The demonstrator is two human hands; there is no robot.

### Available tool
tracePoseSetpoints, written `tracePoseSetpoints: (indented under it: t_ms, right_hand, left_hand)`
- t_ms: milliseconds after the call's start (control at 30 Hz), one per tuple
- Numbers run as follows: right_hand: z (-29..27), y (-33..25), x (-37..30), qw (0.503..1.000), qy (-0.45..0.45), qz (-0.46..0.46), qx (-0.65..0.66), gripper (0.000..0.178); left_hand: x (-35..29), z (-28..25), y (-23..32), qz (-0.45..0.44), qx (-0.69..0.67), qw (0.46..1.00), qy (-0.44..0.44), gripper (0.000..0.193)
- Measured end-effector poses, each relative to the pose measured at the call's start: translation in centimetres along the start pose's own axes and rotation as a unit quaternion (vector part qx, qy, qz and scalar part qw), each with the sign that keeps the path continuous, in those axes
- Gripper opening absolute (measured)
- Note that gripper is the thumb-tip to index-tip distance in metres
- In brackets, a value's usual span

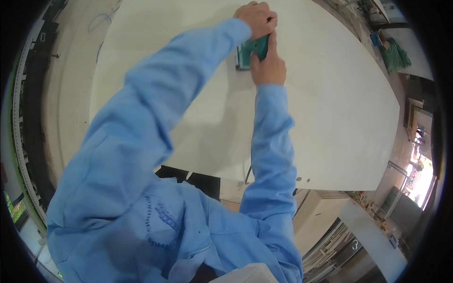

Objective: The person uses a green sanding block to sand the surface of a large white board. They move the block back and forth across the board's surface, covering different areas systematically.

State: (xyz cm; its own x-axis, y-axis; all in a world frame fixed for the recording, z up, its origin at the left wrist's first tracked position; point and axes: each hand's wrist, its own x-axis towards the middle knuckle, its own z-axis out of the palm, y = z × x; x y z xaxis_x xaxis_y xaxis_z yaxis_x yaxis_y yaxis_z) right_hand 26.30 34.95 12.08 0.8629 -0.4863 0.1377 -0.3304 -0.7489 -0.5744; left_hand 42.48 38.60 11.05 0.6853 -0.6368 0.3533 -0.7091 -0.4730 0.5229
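Note:
A teal-green power sander with a flat, plate-like base stands on a large off-white panel, toward its far side. My left hand is curled over the sander's far end. At the near end my right hand grips the body, with the thumb along its side and the index finger stretched forward. Both hands cover much of the tool. Both my arms, in light blue sleeves, reach forward across the panel.
A dark cord runs down at the panel's near edge, beside my right sleeve. Thin blue line or wire lies beyond the left edge. Green cloth hangs at the far right. A cabinet and stacked strips stand near right.

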Motion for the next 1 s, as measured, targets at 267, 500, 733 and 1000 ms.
tracePoseSetpoints:
  t_ms: [267, 500, 733, 1000]
  right_hand:
    - [-4.4, 1.2, -21.1, 0.998, -0.018, 0.067, -0.003, 0.083]
    - [-6.7, -4.0, -32.4, 0.97, -0.101, 0.197, 0.103, 0.083]
    - [-6.5, 6.2, -8.8, 0.996, 0.036, 0.053, -0.058, 0.084]
    - [-8.2, 10.3, -10.0, 0.99, 0.065, 0.106, -0.065, 0.088]
  left_hand:
    - [-18.0, -0.6, 11.3, 0.06, -0.066, 0.996, -0.028, 0.018]
    - [-28.8, -5.5, 14.9, 0.066, -0.201, 0.975, -0.066, 0.018]
    - [-4.9, 5.9, 10.9, 0.118, -0.072, 0.99, -0.035, 0.023]
    - [-3.3, 9.2, 15.6, 0.153, -0.043, 0.983, -0.095, 0.027]
